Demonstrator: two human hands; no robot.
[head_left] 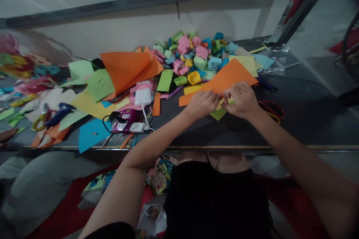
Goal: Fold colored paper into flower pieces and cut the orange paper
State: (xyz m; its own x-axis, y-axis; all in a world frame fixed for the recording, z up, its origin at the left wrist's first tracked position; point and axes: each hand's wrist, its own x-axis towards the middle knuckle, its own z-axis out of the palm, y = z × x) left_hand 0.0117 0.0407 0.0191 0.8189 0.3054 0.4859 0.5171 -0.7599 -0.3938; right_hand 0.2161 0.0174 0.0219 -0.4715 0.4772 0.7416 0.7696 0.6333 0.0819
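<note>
My left hand (205,101) and my right hand (240,99) meet above the dark table, fingers of both closed in a pinch. What lies between the fingertips is too small and hidden to make out. Just behind them is a large orange sheet of paper (228,76), partly covered by the hands. Under the fingers shows a yellow-green piece of paper (218,115). Close to my right wrist lie scissors with red and yellow handles (273,109). Beyond the sheet rises a heap of small folded paper shapes (200,52) in pink, green, blue and yellow.
To the left are a white charger (143,96), a purple power strip (126,120), coloured sheets (95,108) and a blue glue gun (59,114). A blue-handled tool (267,84) lies right. Another person's hand (8,134) is at far left. A metal bar (157,0) crosses behind.
</note>
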